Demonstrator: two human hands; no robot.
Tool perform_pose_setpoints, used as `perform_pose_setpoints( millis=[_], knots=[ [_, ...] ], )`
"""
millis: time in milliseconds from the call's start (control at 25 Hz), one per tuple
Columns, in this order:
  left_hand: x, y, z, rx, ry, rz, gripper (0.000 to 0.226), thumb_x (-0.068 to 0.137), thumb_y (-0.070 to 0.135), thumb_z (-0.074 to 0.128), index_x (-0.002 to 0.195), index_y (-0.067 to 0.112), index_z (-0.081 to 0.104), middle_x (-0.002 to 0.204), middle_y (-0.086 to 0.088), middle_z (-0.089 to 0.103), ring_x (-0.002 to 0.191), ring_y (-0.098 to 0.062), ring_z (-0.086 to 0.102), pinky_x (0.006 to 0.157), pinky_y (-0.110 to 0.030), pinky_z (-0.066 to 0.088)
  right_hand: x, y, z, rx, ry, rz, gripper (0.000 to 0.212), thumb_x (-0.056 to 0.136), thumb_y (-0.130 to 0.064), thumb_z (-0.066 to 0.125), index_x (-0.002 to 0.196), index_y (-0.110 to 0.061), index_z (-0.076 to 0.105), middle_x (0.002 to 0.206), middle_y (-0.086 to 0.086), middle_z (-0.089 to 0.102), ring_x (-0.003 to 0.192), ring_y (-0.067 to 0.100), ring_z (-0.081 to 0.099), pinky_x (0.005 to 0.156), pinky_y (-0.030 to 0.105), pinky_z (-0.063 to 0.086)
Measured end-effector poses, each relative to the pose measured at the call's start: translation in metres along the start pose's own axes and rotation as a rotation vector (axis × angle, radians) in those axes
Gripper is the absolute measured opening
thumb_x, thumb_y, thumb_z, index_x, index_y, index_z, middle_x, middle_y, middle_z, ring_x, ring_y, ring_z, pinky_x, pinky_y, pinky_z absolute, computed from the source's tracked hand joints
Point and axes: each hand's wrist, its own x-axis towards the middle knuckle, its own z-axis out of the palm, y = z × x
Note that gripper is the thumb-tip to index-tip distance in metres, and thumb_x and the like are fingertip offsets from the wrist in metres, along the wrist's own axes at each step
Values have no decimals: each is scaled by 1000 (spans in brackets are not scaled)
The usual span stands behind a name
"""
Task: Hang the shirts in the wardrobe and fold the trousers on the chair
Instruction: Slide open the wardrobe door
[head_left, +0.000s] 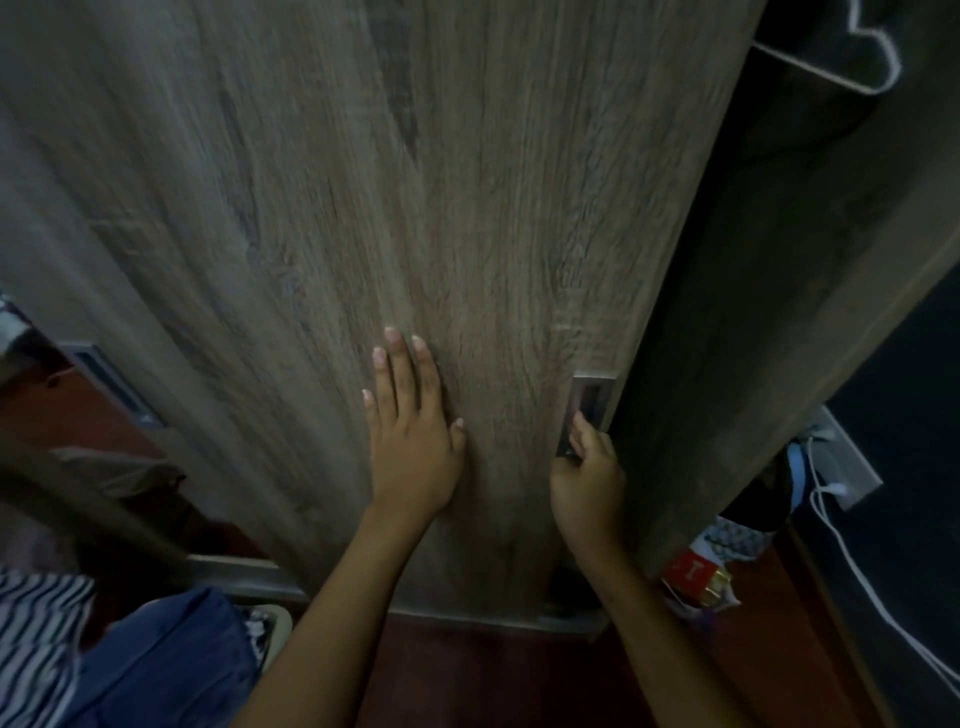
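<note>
1. Your left hand (410, 441) lies flat on the sliding wardrobe door (467, 208), fingers straight, grip released. It likely steadies the panel.
2. Your right hand (587, 478) has its fingers hooked into the recessed handle (589, 395) at the door's right edge, grip grasping the handle, judged ready to slide the door.
3. Right of the door, the opening shows a white hanger (878, 57) carrying dark cloth.
4. Left of the door's foot lie a striped garment (31, 623) and blue cloth (171, 660), possibly trousers. Neither is held.

a white cable (857, 571) trails from a grey socket plate (857, 470) — a red packet (693, 571) sits near, lower left.
</note>
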Motion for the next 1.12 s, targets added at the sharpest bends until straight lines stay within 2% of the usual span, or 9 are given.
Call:
perform_pose_setpoints(
  millis=[280,480,520,640,720,840,920,1000,1120],
  knots=[
    [5,-68,-40,-97,-19,-89,92,89,22,56,150,17,-14,155,-6,-28,146,-28,-11,114,-57,12,-22,-36,59,18,-281,-49,63,90,-1,49,147,-14,28,150,6,32,136,20,36,111,36,35],
    [9,-110,-64,-85,-28,-139,88,92,24,53,149,17,-13,155,-3,-28,146,-26,-10,115,-58,13,-29,-63,96,26,-495,-150,59,90,-3,52,145,-12,34,147,6,37,132,19,41,107,29,37],
    [10,-116,-69,-97,-9,-140,87,93,24,53,149,16,-13,154,-1,-28,146,-24,-10,116,-57,12,-30,-69,100,33,-465,-207,53,90,-3,53,141,-12,41,142,5,44,127,17,46,103,26,40],
    [15,-128,-85,-205,132,-57,79,96,23,47,150,13,-9,155,2,-26,147,-14,-9,118,-49,13,-33,-92,103,144,-145,-462,39,91,0,51,128,-13,55,127,-2,53,112,6,52,91,19,47],
    [25,-134,-98,-242,232,-3,74,98,25,42,150,12,-8,158,0,-20,146,-9,-9,119,-40,12,-26,-111,107,185,-120,-582,51,93,-2,48,141,-16,39,142,-10,36,126,-3,36,99,6,35],
    [43,-144,-116,-225,259,43,73,99,25,40,150,14,-11,158,1,-19,146,-8,-9,120,-42,12,-17,-141,123,88,-377,-707,71,97,-5,41,146,-30,-4,155,-17,-5,141,-7,-1,107,0,7],
    [53,-154,-122,-196,230,71,70,100,28,37,150,17,-11,158,3,-20,146,-9,-10,119,-49,14,-15,-154,132,36,-488,-725,77,98,-6,39,140,-36,-17,155,-15,-15,139,-5,-4,98,-8,10],
    [58,-165,-123,-168,194,52,69,100,30,35,149,22,-13,157,6,-22,145,-8,-13,119,-50,11,-16,-162,141,22,-536,-715,80,98,-4,39,137,-38,-22,156,-11,-17,135,-3,5,80,-14,18],
    [63,-182,-126,-149,177,2,74,99,19,37,146,26,-19,156,7,-25,144,-8,-17,118,-52,7,-19,-169,155,-14,-590,-731,88,95,0,41,134,-39,-27,149,-16,-27,137,3,10,81,-10,26]
  ],
)
